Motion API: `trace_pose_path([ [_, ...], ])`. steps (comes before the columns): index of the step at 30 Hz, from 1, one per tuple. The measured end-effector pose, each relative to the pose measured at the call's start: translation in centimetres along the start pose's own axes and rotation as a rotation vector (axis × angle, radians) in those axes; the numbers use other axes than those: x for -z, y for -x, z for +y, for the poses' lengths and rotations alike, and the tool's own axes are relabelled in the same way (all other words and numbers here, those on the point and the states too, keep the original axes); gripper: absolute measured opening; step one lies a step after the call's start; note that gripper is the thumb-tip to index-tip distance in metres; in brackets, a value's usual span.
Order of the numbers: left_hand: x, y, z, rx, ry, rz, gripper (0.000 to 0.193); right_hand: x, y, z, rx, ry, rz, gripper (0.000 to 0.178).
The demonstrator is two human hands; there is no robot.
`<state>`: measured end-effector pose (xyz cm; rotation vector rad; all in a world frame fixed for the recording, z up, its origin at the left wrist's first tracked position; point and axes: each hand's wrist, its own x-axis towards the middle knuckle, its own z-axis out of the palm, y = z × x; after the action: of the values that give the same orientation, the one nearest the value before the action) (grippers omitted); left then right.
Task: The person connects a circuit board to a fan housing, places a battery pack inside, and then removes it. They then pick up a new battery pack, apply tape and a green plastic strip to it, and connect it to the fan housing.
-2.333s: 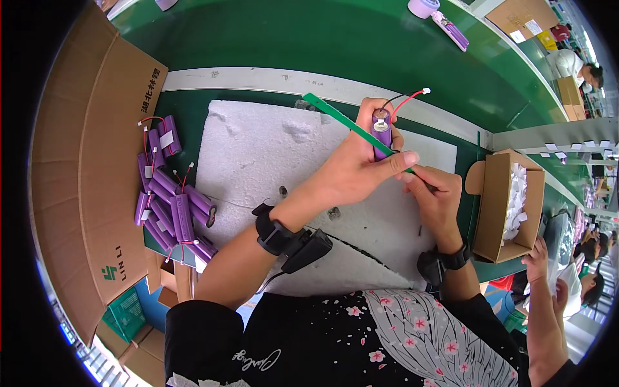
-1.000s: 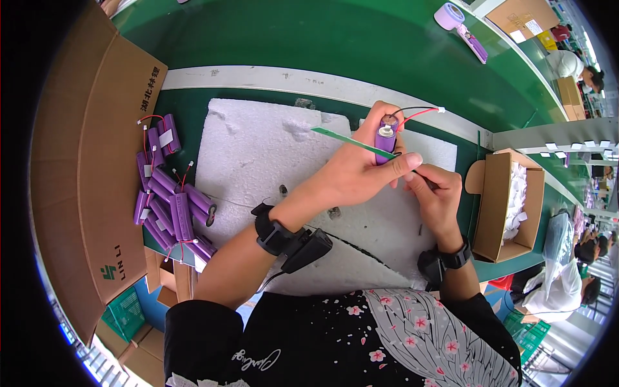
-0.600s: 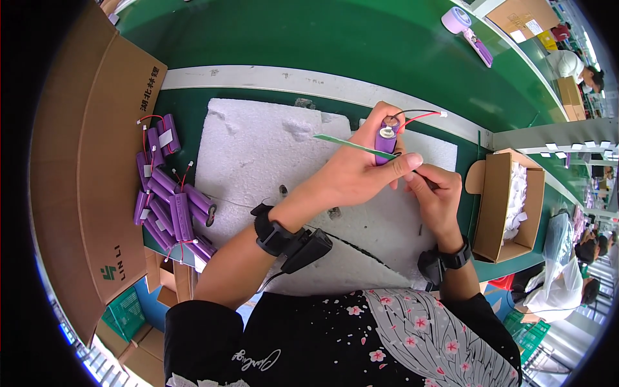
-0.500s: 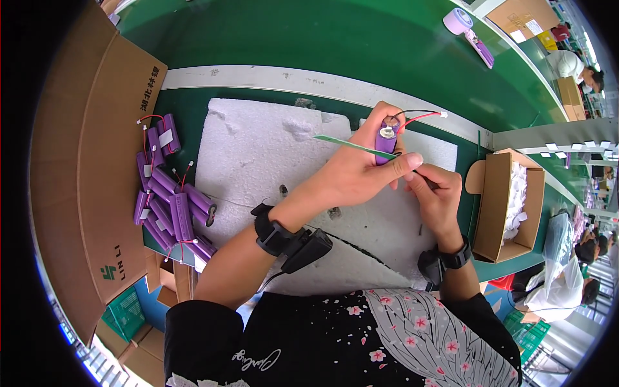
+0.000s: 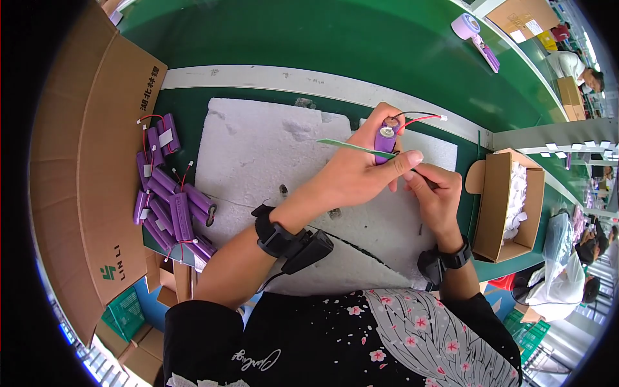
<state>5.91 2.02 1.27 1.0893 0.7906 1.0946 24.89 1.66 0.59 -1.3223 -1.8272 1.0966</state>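
My left hand (image 5: 361, 164) is closed around a purple two-cell battery pack (image 5: 385, 143), held upright above the white foam sheet. The cells' round ends face up, and a black wire and a red wire run off to a small white connector (image 5: 443, 118). A thin green strip (image 5: 351, 146) slants across the back of this hand and past the pack, then goes under my left thumb. My right hand (image 5: 438, 197) is closed beside that thumb, its fingers pinched at the strip's right end. The fingers hide most of that end.
Several purple battery packs (image 5: 182, 216) with wires lie heaped at the left, beside a tall cardboard box (image 5: 97, 161). The foam sheet (image 5: 258, 142) covers the bench. An open carton (image 5: 488, 219) of white pieces stands at the right. A tape roll (image 5: 465, 26) lies on the green surface beyond.
The tape roll and the purple item beside it have slid rightward. The green strip's free end has shifted slightly. Both hands stay almost still.
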Motion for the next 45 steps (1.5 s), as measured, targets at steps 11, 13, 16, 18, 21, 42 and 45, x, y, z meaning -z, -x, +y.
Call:
trace_pose_path([
  [11,0.1,-0.3,-0.8,-0.006,0.097,0.054,0.038,-0.1,0.0,0.1,0.010,-0.039,0.006,0.012],
  [13,0.1,-0.3,-1.0,-0.045,0.091,0.076,0.043,-0.1,-0.1,0.0,0.015,-0.004,-0.020,0.012],
  [16,0.2,-0.5,-1.7,-0.086,0.034,0.110,0.047,0.0,-0.2,-0.1,0.023,0.014,-0.031,0.012],
  [18,0.2,-0.5,-1.8,-0.105,0.006,0.129,0.050,0.0,-0.2,-0.2,0.033,0.017,-0.028,0.012],
  [21,0.2,-0.4,-1.8,-0.108,0.011,0.145,0.054,-0.2,-0.1,0.2,0.050,-0.009,0.007,0.010],
  [42,0.3,-0.2,-1.8,-0.036,0.234,0.094,0.066,0.0,-0.3,0.2,0.107,0.072,-0.021,0.015],
  [45,0.4,-0.1,-1.8,-0.024,0.221,0.069,0.067,0.1,-0.3,0.2,0.127,0.091,-0.025,0.016],
])
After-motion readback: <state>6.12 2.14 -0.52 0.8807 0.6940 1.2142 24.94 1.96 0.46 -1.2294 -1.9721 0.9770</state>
